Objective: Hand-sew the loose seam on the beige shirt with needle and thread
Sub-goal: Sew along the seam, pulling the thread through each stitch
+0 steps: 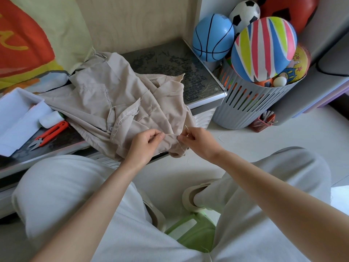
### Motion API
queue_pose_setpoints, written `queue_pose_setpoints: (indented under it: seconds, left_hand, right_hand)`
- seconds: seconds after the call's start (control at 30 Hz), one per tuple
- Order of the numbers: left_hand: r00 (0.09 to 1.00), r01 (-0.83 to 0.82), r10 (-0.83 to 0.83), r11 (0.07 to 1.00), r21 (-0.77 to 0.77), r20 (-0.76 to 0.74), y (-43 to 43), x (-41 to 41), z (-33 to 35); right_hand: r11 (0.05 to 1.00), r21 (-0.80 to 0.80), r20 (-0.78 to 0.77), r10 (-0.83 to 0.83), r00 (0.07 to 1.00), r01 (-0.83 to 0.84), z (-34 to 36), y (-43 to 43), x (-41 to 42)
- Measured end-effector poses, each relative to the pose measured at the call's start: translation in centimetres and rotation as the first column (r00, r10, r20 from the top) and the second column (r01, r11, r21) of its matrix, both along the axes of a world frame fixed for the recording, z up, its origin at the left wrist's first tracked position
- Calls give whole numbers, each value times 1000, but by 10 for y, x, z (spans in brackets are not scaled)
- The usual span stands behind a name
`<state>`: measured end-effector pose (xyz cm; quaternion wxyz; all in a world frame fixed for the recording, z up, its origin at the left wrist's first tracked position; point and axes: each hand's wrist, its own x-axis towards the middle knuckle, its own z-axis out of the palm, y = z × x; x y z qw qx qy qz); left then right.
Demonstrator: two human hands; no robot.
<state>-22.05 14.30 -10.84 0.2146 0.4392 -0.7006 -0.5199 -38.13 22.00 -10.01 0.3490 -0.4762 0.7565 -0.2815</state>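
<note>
The beige shirt [120, 99] lies crumpled on a dark glass-topped low table [188, 72], one fold hanging over the near edge. My left hand [145, 144] pinches that hanging fold between thumb and fingers. Just to its right, my right hand [198, 140] pinches a thin needle [186, 127] whose tip sticks up above the fingers, close to the fabric edge. A pale thread [182, 146] trails down from the fold between the hands.
Orange thread snips [50, 134] and a white thread spool [51, 120] lie beside a white tray [17, 118] at the table's left. A grey slatted basket [251, 103] full of balls stands right of the table. My knees and a green stool [188, 233] are below.
</note>
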Motion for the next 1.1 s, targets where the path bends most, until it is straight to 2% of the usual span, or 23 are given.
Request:
queue_pose_setpoints:
  seconds: [0.07,0.23,0.6,0.67,0.73,0.87,0.93,1.1]
  left_hand:
    - [999,13,-12,1000,-26,33,0,1,-2]
    - [997,76,-76,994,76,3,4,1,4]
    - [993,26,-11,992,-127,115,2,4,-3]
    - [993,11,6,990,-140,119,2,5,-4]
    - [992,2,17,989,-151,124,1,6,-5]
    - [992,-6,28,984,-178,122,1,5,-4]
    - [993,-13,36,981,-194,114,1,5,-3]
    - [996,-35,50,981,-189,74,0,6,-2]
  right_hand:
    - [1000,1,4,-6,1000,6,-1,0,-2]
    - [1000,22,-20,12,1000,-12,1,1,-1]
    - [999,23,-52,29,998,-28,2,1,2]
    - [999,15,-74,30,997,-29,3,2,4]
    - [1000,-12,-26,11,1000,-11,4,4,6]
    - [990,-104,-101,87,991,-97,5,12,11]
    - [986,-132,-81,92,992,-102,7,16,15]
    - [988,-101,-19,115,993,-116,0,23,22]
